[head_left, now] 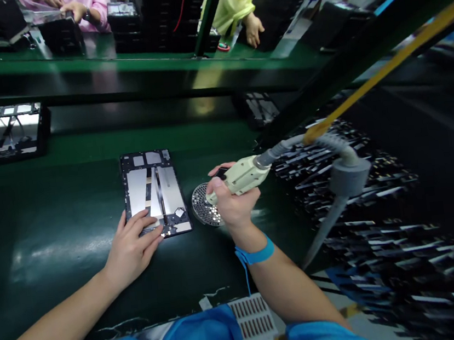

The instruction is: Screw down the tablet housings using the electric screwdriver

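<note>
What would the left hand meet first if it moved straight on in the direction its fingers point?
The left hand already rests its fingertips on the near edge of the opened black tablet chassis with silver plates; going on, it would slide further over that chassis.

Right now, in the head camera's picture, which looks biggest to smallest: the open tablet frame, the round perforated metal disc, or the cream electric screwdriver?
1. Open dark tablet frame with silver panels, under the left hand.
2. Cream plastic electric screwdriver, in the right hand.
3. Round perforated metal disc, partly hidden by that hand, so ranks 2 and 3 are unsure.
</note>
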Available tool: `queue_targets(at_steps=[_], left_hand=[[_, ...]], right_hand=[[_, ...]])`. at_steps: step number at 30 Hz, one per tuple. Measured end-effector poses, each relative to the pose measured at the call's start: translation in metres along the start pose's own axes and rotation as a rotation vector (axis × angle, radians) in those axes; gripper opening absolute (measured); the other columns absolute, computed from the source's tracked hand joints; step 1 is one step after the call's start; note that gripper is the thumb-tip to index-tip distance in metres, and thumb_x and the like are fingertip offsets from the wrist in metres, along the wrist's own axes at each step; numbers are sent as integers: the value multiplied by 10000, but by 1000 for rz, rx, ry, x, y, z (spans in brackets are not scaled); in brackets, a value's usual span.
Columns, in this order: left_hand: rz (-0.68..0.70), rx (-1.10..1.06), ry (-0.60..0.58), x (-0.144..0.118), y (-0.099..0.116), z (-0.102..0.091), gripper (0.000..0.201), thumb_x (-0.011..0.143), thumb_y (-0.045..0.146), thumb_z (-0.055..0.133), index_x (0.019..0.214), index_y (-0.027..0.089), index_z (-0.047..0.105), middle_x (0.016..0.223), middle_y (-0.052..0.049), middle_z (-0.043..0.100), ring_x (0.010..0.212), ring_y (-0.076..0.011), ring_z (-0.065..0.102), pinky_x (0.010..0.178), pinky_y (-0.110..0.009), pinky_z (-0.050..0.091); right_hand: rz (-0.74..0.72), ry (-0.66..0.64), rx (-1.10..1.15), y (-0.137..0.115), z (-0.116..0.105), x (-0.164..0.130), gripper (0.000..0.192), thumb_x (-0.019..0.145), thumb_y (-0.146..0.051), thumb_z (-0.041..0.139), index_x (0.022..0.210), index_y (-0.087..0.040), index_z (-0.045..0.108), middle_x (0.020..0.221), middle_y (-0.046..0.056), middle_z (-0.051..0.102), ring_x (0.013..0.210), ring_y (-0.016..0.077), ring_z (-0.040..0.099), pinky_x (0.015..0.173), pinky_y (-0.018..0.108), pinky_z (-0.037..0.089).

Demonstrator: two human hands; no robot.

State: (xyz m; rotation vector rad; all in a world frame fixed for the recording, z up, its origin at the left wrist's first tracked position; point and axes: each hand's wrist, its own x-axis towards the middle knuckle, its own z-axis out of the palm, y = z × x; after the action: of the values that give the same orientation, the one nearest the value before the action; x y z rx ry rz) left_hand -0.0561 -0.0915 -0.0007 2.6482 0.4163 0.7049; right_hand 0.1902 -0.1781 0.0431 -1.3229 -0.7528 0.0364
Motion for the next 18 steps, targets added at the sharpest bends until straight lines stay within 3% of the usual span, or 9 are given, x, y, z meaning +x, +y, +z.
queue_targets(at_steps=[4, 8, 12, 18], left_hand=[[-13, -6, 19, 5, 1, 5, 198, 999, 218, 608, 1122, 230, 762, 1216, -103, 717, 1302, -320, 600, 1140, -692, 371], [-8, -21, 16, 6, -1, 8, 203, 1001, 230, 611, 1147, 241, 752, 1224, -96, 712, 1323, -308, 585, 1158, -673, 348], [-14, -33, 17, 6, -1, 7, 231, 997, 223, 611, 1184, 258, 741, 1231, -94, 709, 1336, -303, 577, 1173, -661, 329], [-24, -41, 4, 8, 2, 6, 212, 1015, 242, 587, 1159, 262, 741, 1253, -82, 705, 1340, -303, 569, 1172, -662, 328]], right_hand=[[-25, -3, 110, -26, 9, -3, 194, 864, -229, 682, 1043, -249, 610, 887, -13, 688, 501, 99, 614, 485, 277, 537], [5, -183, 219, -48, 30, -24, 227, 877, -257, 679, 1086, -282, 592, 945, -5, 683, 506, 102, 622, 470, 279, 550], [55, -357, 211, -45, 44, -46, 252, 863, -247, 688, 1099, -265, 602, 977, 28, 682, 629, 141, 671, 562, 321, 607], [48, -386, 170, -37, 43, -53, 274, 848, -224, 696, 1102, -273, 607, 971, 34, 673, 797, 201, 720, 684, 391, 650]])
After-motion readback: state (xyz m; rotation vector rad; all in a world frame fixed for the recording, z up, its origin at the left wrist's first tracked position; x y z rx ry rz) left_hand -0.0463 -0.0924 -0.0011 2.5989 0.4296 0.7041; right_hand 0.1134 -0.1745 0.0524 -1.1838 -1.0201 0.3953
